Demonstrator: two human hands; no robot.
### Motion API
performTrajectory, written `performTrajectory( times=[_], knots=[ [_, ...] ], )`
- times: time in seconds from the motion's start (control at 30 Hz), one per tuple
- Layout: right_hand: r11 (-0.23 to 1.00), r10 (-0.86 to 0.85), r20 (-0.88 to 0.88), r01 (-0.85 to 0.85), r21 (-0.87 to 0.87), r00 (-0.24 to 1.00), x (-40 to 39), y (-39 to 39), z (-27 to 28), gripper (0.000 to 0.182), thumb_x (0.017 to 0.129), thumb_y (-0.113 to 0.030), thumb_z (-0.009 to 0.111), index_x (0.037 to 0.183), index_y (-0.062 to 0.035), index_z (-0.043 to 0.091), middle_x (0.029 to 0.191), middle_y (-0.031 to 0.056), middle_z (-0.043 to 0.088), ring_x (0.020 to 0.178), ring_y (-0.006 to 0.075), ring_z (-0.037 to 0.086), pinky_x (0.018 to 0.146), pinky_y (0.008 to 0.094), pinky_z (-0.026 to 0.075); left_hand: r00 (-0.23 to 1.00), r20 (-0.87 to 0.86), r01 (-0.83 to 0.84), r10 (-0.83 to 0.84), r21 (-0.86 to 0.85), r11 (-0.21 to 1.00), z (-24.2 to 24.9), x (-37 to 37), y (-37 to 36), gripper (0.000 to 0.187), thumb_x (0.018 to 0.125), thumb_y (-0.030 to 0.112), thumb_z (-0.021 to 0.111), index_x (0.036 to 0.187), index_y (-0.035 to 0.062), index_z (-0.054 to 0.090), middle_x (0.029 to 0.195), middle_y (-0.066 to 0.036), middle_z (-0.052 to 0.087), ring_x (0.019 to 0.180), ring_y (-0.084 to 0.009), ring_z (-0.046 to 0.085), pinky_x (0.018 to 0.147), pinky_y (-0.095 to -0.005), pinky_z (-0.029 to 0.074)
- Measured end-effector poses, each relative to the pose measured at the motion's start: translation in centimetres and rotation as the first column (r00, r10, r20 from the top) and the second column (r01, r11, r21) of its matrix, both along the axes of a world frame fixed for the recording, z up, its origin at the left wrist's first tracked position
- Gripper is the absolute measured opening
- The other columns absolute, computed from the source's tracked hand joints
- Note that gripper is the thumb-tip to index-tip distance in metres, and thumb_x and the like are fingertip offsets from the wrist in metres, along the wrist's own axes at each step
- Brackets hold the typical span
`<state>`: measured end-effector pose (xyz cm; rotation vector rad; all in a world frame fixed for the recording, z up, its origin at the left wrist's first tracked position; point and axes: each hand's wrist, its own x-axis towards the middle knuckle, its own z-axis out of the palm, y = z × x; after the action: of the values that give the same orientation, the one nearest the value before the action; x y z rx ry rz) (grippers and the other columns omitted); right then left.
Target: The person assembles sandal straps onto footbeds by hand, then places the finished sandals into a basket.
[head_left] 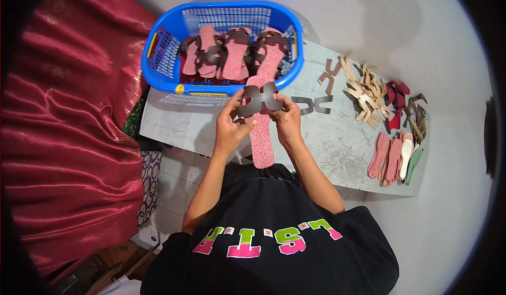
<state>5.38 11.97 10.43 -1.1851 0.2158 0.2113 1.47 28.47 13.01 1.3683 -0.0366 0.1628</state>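
Both my hands hold one pink sandal sole [261,142] upright in front of my chest, near the basket's front edge. A dark brown strap piece [252,101] with cut-outs lies across the sole's upper part. My left hand [229,129] grips the strap and the sole's left edge, its thumb on the sole. My right hand [287,120] pinches the strap and sole from the right side. Behind them, a blue basket [226,88] contains several pink soles with dark straps [235,57].
A grey table [337,147] carries dark strap pieces [316,105], a brown strap [329,76], beige straps [363,92], dark red straps [396,102], and pink soles [378,155] beside white [406,151] and green [414,163] ones. Red cloth [79,126] hangs at the left.
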Motion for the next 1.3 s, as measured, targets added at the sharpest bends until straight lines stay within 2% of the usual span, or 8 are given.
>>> performTrajectory(
  times=[0.3,0.33,0.53,0.63,0.7,0.8,1.0,1.3],
  knots=[
    [0.944,0.19,0.138,-0.143,-0.297,0.972,11.2,12.9,5.0,0.041,0.074,0.005,0.071,0.115,0.0055,0.063,0.094,0.009,0.066,0.079,0.012,0.061,0.066,0.0253,0.048,0.986,-0.159,-0.082,0.051,-0.197,0.977,1.1,11.9,14.2,0.048,0.084,-0.002,0.067,0.13,0.0012,0.053,0.103,-0.009,0.065,0.093,-0.0129,0.063,0.081,-0.0255,0.051],
    [0.939,0.164,0.297,-0.057,-0.339,0.941,13.0,14.2,4.3,0.038,0.074,0.002,0.074,0.111,0.0054,0.065,0.091,0.009,0.067,0.078,0.0131,0.061,0.067,0.0272,0.049,0.981,-0.187,-0.084,0.045,-0.206,0.975,1.3,13.6,15.2,0.046,0.084,-0.003,0.066,0.128,0.0021,0.053,0.101,-0.01,0.065,0.092,-0.0138,0.064,0.077,-0.0254,0.053],
    [0.765,0.48,0.09,-0.366,-0.53,0.872,21.6,16.7,4.8,0.049,0.075,-0.007,0.074,0.121,0.0048,0.061,0.1,0.0107,0.065,0.087,0.015,0.062,0.074,0.0264,0.051,0.925,-0.379,0.004,0.028,0.084,0.996,-1.0,22.6,20.5,0.049,0.085,0.003,0.067,0.131,0.0069,0.052,0.108,-0.004,0.065,0.094,-0.0139,0.064,0.076,-0.0251,0.047],
    [0.875,0.35,-0.04,-0.341,-0.342,0.936,25.2,18.6,2.3,0.06,0.075,-0.012,0.074,0.129,0.0033,0.054,0.096,0.0103,0.065,0.086,0.0158,0.063,0.074,0.0273,0.052,0.893,-0.449,0.052,0.034,0.177,0.983,-3.0,26.0,21.9,0.051,0.084,0.006,0.067,0.132,0.0073,0.052,0.105,-0.001,0.066,0.092,-0.0145,0.063,0.079,-0.0238,0.042],
    [0.834,0.37,-0.051,-0.356,-0.422,0.928,28.0,19.4,-0.7,0.064,0.076,-0.012,0.071,0.136,0.0004,0.049,0.097,0.0105,0.065,0.088,0.0165,0.063,0.078,0.0283,0.052,0.905,-0.424,0.084,0.001,0.182,0.98,-5.0,28.4,22.4,0.051,0.083,0.005,0.067,0.132,0.0037,0.053,0.102,-0.005,0.067,0.092,-0.0159,0.063,0.081,-0.0258,0.045],
    [0.44,0.406,0.017,-0.179,-0.88,0.914,30.5,20.1,-3.5,0.06,0.072,-0.02,0.071,0.126,0.0034,0.056,0.106,0.0245,0.067,0.096,0.0312,0.068,0.082,0.0359,0.054,0.897,-0.442,0.154,-0.016,0.277,0.948,-8.9,31.2,23.0,0.051,0.081,0.003,0.069,0.128,-0.0066,0.054,0.099,-0.015,0.07,0.092,-0.0171,0.065,0.084,-0.0284,0.049],
    [0.001,0.521,-0.303,-0.355,-0.935,0.798,32.2,21.4,-2.5,0.048,0.069,-0.02,0.067,0.11,0.0064,0.066,0.109,0.0312,0.064,0.104,0.0421,0.063,0.09,0.0431,0.051,0.865,-0.5,0.157,0.042,0.349,0.924,-14.2,33.0,23.5,0.052,0.076,0.004,0.074,0.124,-0.0049,0.058,0.098,-0.013,0.071,0.088,-0.0177,0.068,0.08,-0.03,0.052],
    [0.024,0.568,-0.151,-0.2,-0.98,0.809,33.1,21.5,-4.5,0.044,0.068,-0.015,0.068,0.106,0.0083,0.063,0.104,0.0315,0.065,0.104,0.0431,0.063,0.092,0.045,0.05,0.848,-0.527,0.151,0.055,0.34,0.928,-13.3,32.6,23.4,0.044,0.077,0.009,0.078,0.117,-0.0004,0.063,0.091,-0.004,0.068,0.077,-0.0098,0.062,0.064,-0.0235,0.047]
  ],
)
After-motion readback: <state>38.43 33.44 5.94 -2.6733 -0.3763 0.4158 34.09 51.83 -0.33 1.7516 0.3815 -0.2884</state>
